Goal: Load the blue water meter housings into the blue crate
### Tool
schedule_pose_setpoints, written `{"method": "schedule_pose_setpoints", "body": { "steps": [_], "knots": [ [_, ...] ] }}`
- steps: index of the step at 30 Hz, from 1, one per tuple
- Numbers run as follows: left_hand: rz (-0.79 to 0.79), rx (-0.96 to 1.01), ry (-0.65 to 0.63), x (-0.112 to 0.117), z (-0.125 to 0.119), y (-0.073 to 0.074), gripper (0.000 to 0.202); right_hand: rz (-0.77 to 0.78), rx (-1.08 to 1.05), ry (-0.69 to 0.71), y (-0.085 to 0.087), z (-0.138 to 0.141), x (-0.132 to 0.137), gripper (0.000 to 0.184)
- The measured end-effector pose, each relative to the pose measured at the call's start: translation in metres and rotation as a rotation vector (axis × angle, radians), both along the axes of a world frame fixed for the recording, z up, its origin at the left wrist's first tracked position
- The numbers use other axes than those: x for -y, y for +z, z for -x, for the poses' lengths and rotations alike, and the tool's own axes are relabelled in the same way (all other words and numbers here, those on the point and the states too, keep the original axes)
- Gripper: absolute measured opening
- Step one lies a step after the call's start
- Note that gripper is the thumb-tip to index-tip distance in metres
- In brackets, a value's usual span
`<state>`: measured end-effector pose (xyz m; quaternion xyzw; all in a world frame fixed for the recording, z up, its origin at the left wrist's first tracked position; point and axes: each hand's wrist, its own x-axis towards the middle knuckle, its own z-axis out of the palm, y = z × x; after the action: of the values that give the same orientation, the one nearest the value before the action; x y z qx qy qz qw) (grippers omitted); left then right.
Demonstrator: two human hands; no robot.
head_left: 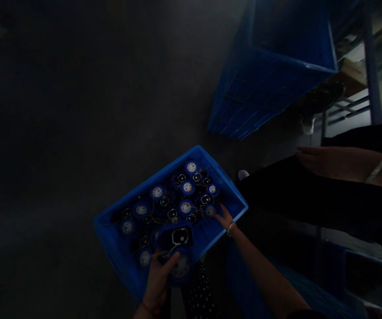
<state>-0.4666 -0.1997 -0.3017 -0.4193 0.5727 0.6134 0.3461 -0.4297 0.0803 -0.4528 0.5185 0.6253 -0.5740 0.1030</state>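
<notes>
While the left hand [157, 280] holds a blue device [173, 237] above the near side of a blue crate [207, 232], the right hand [224, 218] reaches inside, at another device [210, 210]; whether it grips this one, the dim view cannot tell. More devices [187, 188] lie beyond the left hand.

Both hands are bare, as is the right forearm. Just behind the right hand [224, 219], a pale, light-toned bracelet [231, 229] rings the wrist, apparently beaded, though the dimness blurs its detail. Farther back from that hand, beyond the forearm, the edge of a black sleeve [300, 315] shows. Behind the left hand [157, 277], a thin, dark cord [147, 307] crosses the wrist, its exact colour hard to tell. Between the two forearms lies black clothing fabric [200, 297] scattered with small white polka dots.
</notes>
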Motion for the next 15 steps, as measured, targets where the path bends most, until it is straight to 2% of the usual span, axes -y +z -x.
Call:
{"method": "schedule_pose_setpoints", "body": {
  "steps": [3,6,8,11,15],
  "knots": [
    [-0.073,-0.034,0.030,-0.026,0.015,0.001,0.057,0.082,-0.051,-0.044,0.038,-0.013,0.021,0.044],
    [-0.110,-0.068,-0.005,-0.042,0.020,0.001,0.058,0.253,-0.142,-0.023,0.083,-0.023,0.050,0.057],
    [-0.116,-0.078,-0.054,-0.049,0.017,-0.001,0.061,0.343,-0.211,0.008,0.108,-0.026,0.067,0.060],
    [-0.105,-0.075,-0.127,-0.058,0.006,-0.004,0.065,0.445,-0.229,-0.017,0.127,-0.026,0.079,0.056],
    [-0.081,-0.073,-0.179,-0.066,-0.007,-0.005,0.064,0.524,-0.198,-0.077,0.131,-0.032,0.075,0.055]
  ]
}}
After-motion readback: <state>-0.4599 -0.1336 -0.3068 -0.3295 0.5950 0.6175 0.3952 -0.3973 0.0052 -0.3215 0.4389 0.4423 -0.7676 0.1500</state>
